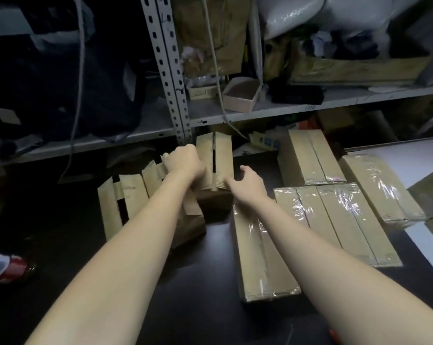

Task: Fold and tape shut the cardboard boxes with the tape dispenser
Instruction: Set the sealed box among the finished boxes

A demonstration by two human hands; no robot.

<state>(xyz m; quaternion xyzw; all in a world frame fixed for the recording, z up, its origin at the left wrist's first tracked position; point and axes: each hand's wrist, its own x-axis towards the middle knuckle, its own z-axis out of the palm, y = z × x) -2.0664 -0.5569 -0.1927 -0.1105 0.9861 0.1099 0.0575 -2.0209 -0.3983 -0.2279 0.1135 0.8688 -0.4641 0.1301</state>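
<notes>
An untaped cardboard box (pixel 221 155) stands at the middle back of the dark table, a gap showing between its top flaps. My left hand (pixel 185 161) grips its left side with curled fingers. My right hand (pixel 247 181) reaches to the box's right near corner, fingers loosely curved; whether it touches the box is unclear. Several taped boxes (pixel 347 220) lie to the right, and one long taped box (pixel 262 260) lies under my right forearm. Untaped boxes (pixel 126 197) with loose flaps sit to the left. No tape dispenser is clearly in view.
A metal shelf rack (pixel 170 78) full of bags, boxes and a hanging cord stands behind the table. A red and white bottle (pixel 6 267) lies at the left edge. A white surface (pixel 409 150) adjoins on the right. Something orange (pixel 333 334) peeks out at the bottom.
</notes>
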